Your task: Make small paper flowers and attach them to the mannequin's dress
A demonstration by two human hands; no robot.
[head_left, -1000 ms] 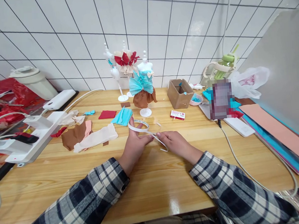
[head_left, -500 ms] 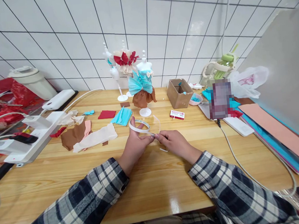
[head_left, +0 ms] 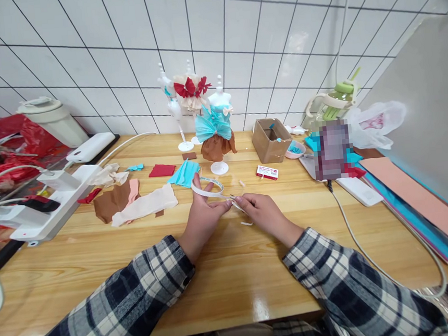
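My left hand is closed round a white roll of tape, thumb up along its left rim. My right hand pinches the loose end of the tape strip close beside the roll. Both hands rest low over the wooden table, fingertips nearly touching. Just beyond them stand small white mannequins, one dressed in teal and brown paper, another topped with red bows.
Scraps of brown, cream, red and teal paper lie left of my hands. A white power strip sits at the left edge. A small cardboard box, a red-and-white packet, a cable and coloured sheets lie to the right.
My right hand has moved in toward the roll, so the drawn-out strip of tape is now short. The left hand and the roll have stayed in place.
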